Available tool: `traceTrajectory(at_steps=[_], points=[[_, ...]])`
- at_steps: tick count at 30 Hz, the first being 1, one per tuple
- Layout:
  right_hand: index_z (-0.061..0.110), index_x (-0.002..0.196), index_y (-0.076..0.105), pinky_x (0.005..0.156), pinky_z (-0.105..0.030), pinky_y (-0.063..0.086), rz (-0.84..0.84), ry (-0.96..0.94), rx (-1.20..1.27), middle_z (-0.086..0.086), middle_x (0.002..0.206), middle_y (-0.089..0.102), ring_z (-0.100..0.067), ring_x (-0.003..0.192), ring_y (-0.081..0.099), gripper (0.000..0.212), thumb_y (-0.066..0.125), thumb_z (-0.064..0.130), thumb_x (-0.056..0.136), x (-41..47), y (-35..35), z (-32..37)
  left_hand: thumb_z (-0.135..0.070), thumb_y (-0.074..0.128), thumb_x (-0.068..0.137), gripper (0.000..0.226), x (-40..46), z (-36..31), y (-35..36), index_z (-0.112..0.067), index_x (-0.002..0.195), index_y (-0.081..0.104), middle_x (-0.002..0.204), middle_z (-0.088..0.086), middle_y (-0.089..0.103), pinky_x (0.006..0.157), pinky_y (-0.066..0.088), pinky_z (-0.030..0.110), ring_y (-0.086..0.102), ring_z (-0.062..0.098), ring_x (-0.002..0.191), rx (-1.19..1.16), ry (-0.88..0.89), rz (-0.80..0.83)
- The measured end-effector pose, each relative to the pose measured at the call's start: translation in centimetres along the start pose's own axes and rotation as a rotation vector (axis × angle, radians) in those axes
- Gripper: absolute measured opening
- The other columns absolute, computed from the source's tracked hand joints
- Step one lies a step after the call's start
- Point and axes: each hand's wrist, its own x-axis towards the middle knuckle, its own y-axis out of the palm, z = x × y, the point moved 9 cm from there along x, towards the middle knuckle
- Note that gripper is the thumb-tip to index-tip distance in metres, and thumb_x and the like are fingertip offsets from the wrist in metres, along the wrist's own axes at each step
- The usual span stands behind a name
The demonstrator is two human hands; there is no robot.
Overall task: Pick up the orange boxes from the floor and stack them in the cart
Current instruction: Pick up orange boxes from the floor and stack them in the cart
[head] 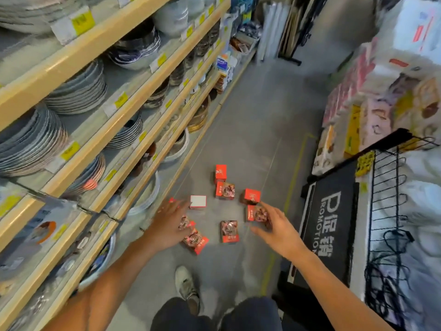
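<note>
Several small orange boxes lie scattered on the grey floor [250,130]: one at the far end [220,172], one just below it [225,190], one at the right [251,196], one with its white side up [198,201], one in the middle [229,231]. My left hand [170,225] reaches down with fingers spread over two boxes [196,240] at the left. My right hand [278,229] curls its fingers round another box [255,213]. The black wire cart [391,211] stands at the right.
Shelves [114,120] stacked with plates and bowls run along the left. A black promotion sign [333,225] hangs on the cart's front. Piled packaged goods [381,96] stand at the right rear. My shoe [187,286] is on the floor below the boxes.
</note>
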Motion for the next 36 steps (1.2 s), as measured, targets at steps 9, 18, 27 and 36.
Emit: traceTrajectory(at_steps=[9, 18, 27, 36], points=[[0.026, 0.146, 0.040, 0.114, -0.042, 0.037, 0.174, 0.176, 0.158, -0.005, 0.149, 0.049, -0.025, 0.140, 0.044, 0.082, 0.082, 0.045, 0.079, 14.1, 8.9, -12.9, -0.047, 0.053, 0.085, 0.069, 10.9, 5.2, 8.7, -0.004, 0.139, 0.050, 0.143, 0.012, 0.047, 0.101, 0.011, -0.004, 0.037, 0.013, 0.131, -0.150, -0.055, 0.058], [0.013, 0.152, 0.037, 0.109, -0.027, 0.035, 0.284, 0.271, 0.221, -0.007, 0.148, 0.048, -0.022, 0.137, 0.047, 0.085, 0.083, 0.025, 0.082, 27.4, 27.3, -28.0, -0.059, 0.043, 0.075, 0.081, 25.4, 16.5, 29.9, -0.017, 0.144, 0.043, 0.146, -0.002, 0.044, 0.111, 0.027, 0.021, 0.041, 0.014, 0.137, -0.259, -0.195, 0.098], [0.017, 0.153, 0.032, 0.101, -0.036, 0.044, 0.340, 0.506, 0.372, -0.008, 0.144, 0.048, -0.028, 0.131, 0.050, 0.099, 0.089, 0.029, 0.073, 34.4, 42.1, -40.5, -0.067, 0.027, 0.068, 0.093, 32.8, 23.8, 44.1, -0.021, 0.147, 0.041, 0.146, -0.001, 0.048, 0.106, 0.029, 0.021, 0.046, 0.016, 0.134, -0.149, -0.185, 0.232], [0.022, 0.157, 0.024, 0.114, -0.047, 0.040, 0.319, 0.658, 0.580, -0.005, 0.151, 0.043, -0.024, 0.135, 0.048, 0.130, 0.096, 0.039, 0.049, 39.6, 52.4, -46.5, -0.066, 0.038, 0.072, 0.081, 35.4, 30.9, 51.7, -0.023, 0.139, 0.050, 0.135, 0.003, 0.057, 0.103, 0.043, 0.042, 0.056, 0.023, 0.122, -0.232, -0.280, 0.257]])
